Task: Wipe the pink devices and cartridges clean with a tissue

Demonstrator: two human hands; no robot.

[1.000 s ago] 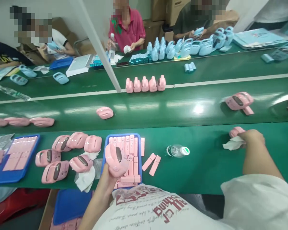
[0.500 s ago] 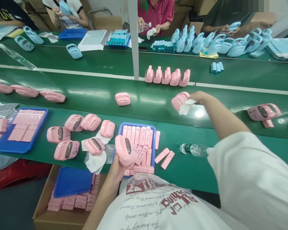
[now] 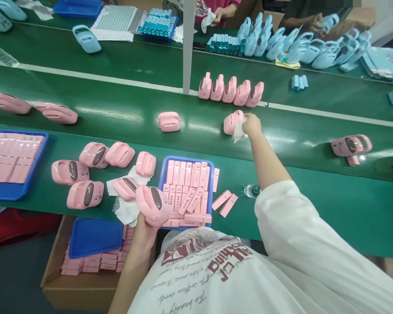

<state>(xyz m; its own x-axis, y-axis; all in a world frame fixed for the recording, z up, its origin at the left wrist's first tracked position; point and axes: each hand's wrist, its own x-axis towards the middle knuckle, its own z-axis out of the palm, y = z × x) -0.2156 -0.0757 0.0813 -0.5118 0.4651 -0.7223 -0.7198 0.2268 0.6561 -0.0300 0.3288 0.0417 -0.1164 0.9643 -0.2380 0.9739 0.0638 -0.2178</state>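
Note:
My left hand (image 3: 144,231) grips a pink handled device (image 3: 153,205) with a dark oval window, tilted above the table near the blue tray (image 3: 212,192). Out over the green belt, my right hand (image 3: 251,125) is closed on a white tissue (image 3: 239,131). The tissue is against another pink device (image 3: 232,122) standing on the belt; whether the fingers also grip that device I cannot tell. Small pink blocks (image 3: 195,174) fill the tray, some with printed marks. Left of it, several pink devices (image 3: 85,194) lie on the table, one on white tissues (image 3: 127,212).
Pink devices stand in a row (image 3: 229,90) beside a white post (image 3: 187,48). A clear bottle (image 3: 251,190) lies by my right arm. A second blue tray (image 3: 36,174) is at left, above an open carton (image 3: 75,293). Co-workers' hands handle blue devices across the belt.
My right hand has moved left along the belt with the tissue and the pink device beside it. My left hand has shifted left with its device. The view has tilted downward.

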